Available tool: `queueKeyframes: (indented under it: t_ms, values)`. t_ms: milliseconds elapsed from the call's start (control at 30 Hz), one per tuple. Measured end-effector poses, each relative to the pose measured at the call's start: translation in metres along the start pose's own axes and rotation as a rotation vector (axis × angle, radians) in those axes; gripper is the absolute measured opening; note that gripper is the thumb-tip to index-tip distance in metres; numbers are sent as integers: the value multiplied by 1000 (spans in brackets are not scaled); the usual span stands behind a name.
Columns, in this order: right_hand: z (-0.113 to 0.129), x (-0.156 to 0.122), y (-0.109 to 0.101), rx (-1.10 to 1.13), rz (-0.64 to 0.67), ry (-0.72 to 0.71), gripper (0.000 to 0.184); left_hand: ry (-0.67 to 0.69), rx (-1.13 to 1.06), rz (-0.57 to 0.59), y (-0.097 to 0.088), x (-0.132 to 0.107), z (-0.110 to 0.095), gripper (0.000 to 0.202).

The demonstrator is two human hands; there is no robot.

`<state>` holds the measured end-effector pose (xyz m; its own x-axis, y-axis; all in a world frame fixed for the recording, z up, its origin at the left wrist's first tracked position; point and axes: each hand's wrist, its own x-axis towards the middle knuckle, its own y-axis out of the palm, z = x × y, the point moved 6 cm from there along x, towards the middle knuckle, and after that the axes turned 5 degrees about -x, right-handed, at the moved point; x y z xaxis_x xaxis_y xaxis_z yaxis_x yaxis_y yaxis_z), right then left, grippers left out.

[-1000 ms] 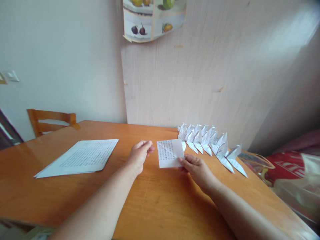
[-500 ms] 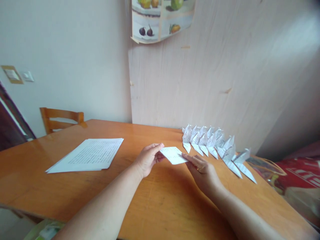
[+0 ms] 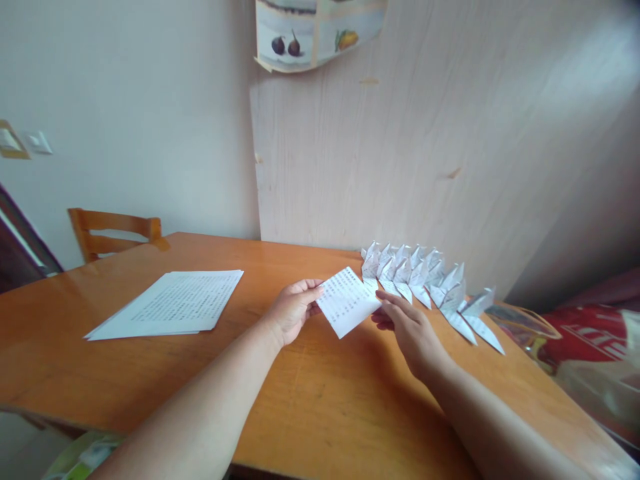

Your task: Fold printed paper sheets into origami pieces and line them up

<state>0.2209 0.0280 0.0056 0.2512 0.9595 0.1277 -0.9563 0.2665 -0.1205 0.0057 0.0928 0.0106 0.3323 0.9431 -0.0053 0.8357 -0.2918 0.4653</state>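
Note:
A folded square of printed paper (image 3: 347,303) is held above the table, tilted so that its lines of text face me. My left hand (image 3: 296,309) pinches its left corner, thumb on top and fingers behind. At the opposite corner is my right hand (image 3: 407,330), its fingers closed around the paper's tip. To the right stand several folded paper figures (image 3: 453,300) in rows, white with print and pointed ends. A stack of printed sheets (image 3: 167,305) lies flat on the left of the table.
The wooden table (image 3: 295,413) reaches back to the wall panel (image 3: 400,153). A wooden chair (image 3: 117,230) stands beyond its far left edge. Off the right edge are a red bag (image 3: 590,337) and clear plastic. A bag (image 3: 87,457) shows below the front left edge.
The paper has turned and tilted up, so more of its printed face shows. My right hand's fingers have shifted at its corner. The view has moved slightly.

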Motion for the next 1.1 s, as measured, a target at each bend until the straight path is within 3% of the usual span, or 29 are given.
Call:
queueKeyframes:
  t_ms: [200, 333, 767, 933, 1100]
  values:
    - [-6, 0, 6, 209, 108, 123, 51, 20, 18, 47, 4, -1, -2, 19]
    - [-2, -3, 11, 181, 191, 103, 37, 23, 31, 96, 8, -2, -2, 22]
    - [-2, -1, 11, 172, 171, 78, 35, 16, 0, 98, 9, -2, -2, 21]
    - [-4, 0, 9, 177, 155, 86, 36, 25, 43, 165, 12, -3, -2, 28]
    - [-6, -2, 9, 188, 165, 134, 36, 78, 108, 143, 12, -5, -5, 25]
